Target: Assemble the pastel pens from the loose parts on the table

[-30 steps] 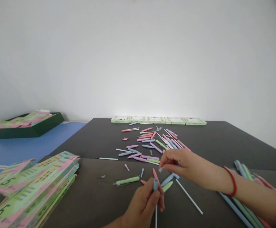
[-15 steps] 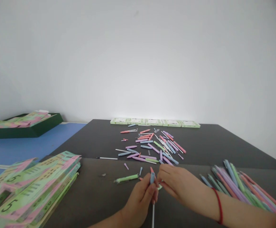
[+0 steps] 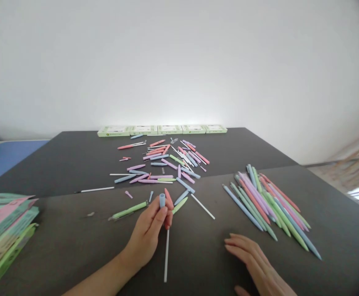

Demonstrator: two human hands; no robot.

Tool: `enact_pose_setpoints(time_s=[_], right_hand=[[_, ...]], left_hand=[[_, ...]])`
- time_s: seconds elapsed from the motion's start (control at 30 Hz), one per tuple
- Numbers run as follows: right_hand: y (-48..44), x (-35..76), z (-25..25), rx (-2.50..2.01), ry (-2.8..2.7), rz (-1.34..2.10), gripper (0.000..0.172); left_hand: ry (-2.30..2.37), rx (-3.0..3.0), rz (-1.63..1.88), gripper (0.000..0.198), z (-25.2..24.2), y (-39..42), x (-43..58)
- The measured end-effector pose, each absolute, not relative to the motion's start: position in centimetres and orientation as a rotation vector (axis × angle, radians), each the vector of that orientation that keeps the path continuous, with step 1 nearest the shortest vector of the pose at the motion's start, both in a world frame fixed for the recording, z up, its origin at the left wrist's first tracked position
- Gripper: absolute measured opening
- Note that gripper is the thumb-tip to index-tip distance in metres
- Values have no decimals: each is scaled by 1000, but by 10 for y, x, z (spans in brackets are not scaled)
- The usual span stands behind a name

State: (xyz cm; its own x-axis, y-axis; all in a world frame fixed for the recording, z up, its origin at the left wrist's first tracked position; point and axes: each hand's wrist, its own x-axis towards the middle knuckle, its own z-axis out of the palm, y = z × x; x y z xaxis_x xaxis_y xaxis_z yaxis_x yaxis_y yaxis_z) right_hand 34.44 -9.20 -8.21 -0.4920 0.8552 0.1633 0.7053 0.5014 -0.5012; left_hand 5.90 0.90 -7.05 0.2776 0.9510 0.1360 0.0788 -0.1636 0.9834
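Observation:
My left hand [image 3: 148, 234] is closed around a blue pen barrel [image 3: 162, 201] held upright, with a white refill [image 3: 166, 255] running down out of it toward me. A pink pen part [image 3: 168, 198] lies just beyond my fingers. My right hand [image 3: 253, 259] rests flat on the dark table [image 3: 59, 164] at the lower right, fingers stretched out, holding nothing. A scatter of loose pen parts [image 3: 163, 164] in pink, blue, purple and green lies ahead of both hands.
A row of assembled pens [image 3: 268, 205] lies to the right of my right hand. Several green boxes [image 3: 160, 130] line the table's far edge by the white wall. A stack of green and pink cards [image 3: 3, 226] sits at the left. A green pen [image 3: 128, 210] lies left of my left hand.
My right hand has drawn back from the blue barrel and now lies flat at the lower right. The view has swung right, so the card stack slid left.

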Motion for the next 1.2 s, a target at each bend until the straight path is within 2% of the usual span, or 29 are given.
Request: enact_pose_setpoints(time_s=[0.13, 0.27, 0.37, 0.47, 0.53, 0.57, 0.67, 0.87, 1.0, 1.2], right_hand=[[-66, 303, -77, -1242, -2430, 618, 52], [-28, 247, -59, -1004, -2364, 666, 42], [-14, 242, -45, -829, -2450, 542, 33], [-22, 278, -39, -1100, -2584, 329, 24], [-32, 313, -43, -1335, -2635, 163, 25], [-35, 330, -46, -1389, -2656, 63, 30], [-38, 359, -59, -1347, -2766, -132, 45], [-13, 339, -61, -1261, -2974, -222, 18], [-1, 326, -63, -1374, -2892, -121, 16], [3, 330, -80, -1571, -2652, 28, 22]], left_hand=[[1007, 1513, 1077, 21, -70, 10, 61], [1017, 1535, 1093, 20, -68, 9, 58], [1062, 1538, 1129, 23, -70, 10, 53], [1049, 1506, 1157, 25, -74, 13, 52], [995, 1494, 1175, 25, -76, 16, 54], [967, 1495, 1179, 25, -77, 17, 54], [919, 1513, 1184, 25, -77, 20, 56], [933, 1516, 1188, 23, -77, 17, 57], [918, 1531, 1202, 24, -77, 14, 57], [919, 1540, 1206, 25, -77, 13, 59]])
